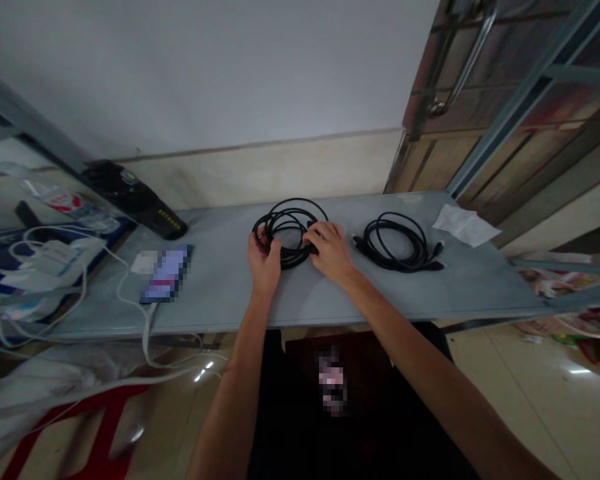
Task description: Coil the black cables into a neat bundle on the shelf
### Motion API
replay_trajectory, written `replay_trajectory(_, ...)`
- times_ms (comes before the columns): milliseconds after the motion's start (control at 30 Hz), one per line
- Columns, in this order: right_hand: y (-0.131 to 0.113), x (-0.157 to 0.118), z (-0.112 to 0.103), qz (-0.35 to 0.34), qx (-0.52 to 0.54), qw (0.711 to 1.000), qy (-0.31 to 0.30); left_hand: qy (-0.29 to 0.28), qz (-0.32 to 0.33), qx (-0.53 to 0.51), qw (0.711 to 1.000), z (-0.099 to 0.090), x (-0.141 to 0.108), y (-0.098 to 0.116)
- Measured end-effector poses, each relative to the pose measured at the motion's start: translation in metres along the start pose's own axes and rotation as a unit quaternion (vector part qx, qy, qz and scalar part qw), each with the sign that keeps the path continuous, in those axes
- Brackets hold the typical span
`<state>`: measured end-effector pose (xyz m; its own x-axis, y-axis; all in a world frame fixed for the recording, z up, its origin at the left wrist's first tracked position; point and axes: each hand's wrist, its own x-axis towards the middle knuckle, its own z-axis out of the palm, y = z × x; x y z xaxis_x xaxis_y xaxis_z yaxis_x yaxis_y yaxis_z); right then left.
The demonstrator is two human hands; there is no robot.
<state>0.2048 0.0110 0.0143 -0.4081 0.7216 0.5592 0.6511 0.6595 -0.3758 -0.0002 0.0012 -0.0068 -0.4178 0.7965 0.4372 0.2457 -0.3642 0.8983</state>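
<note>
A coiled black cable (293, 259) lies in loose loops on the grey shelf in front of me. My left hand (264, 259) is closed around the left side of the coil, thumb on top. On the coil's right side, my right hand (330, 250) grips the loops with its fingers curled; the fingertips are partly hidden by the cable. A second coiled black cable (400, 247), its connector ends showing, rests to the right of my right hand, apart from it.
A crumpled white tissue (465, 225) lies at the right. Left are a phone (167, 275) with a white cord, a black bottle (145, 200), a clear plastic bottle (65, 200) and a tangle of white cables with a power strip (55, 260). Metal posts flank the grey shelf (220, 287).
</note>
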Motion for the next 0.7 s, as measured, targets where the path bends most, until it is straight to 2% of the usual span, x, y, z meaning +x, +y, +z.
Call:
replay_trajectory(133, 0.005, -0.002, 0.006, 0.051, 0.053, 0.997, 0.039, 0.047, 0.017, 0.009, 0.999, -0.001, 0.000, 0.002)
replay_trajectory(267, 0.013, -0.003, 0.015, 0.073, 0.110, 0.991, 0.012, 0.060, 0.043, 0.079, 0.994, -0.004, 0.000, 0.006)
replay_trajectory(467, 0.022, -0.005, 0.023, 0.049, 0.147, 0.987, -0.051, 0.102, 0.034, 0.190, 0.976, -0.012, 0.001, -0.007)
replay_trajectory(600, 0.024, -0.006, 0.026, 0.028, 0.157, 0.986, -0.051, 0.130, -0.003, 0.183, 0.974, -0.014, 0.003, -0.021)
replay_trajectory(700, 0.025, -0.006, 0.027, 0.026, 0.159, 0.986, -0.046, 0.094, -0.017, 0.167, 0.981, -0.015, 0.004, -0.025)
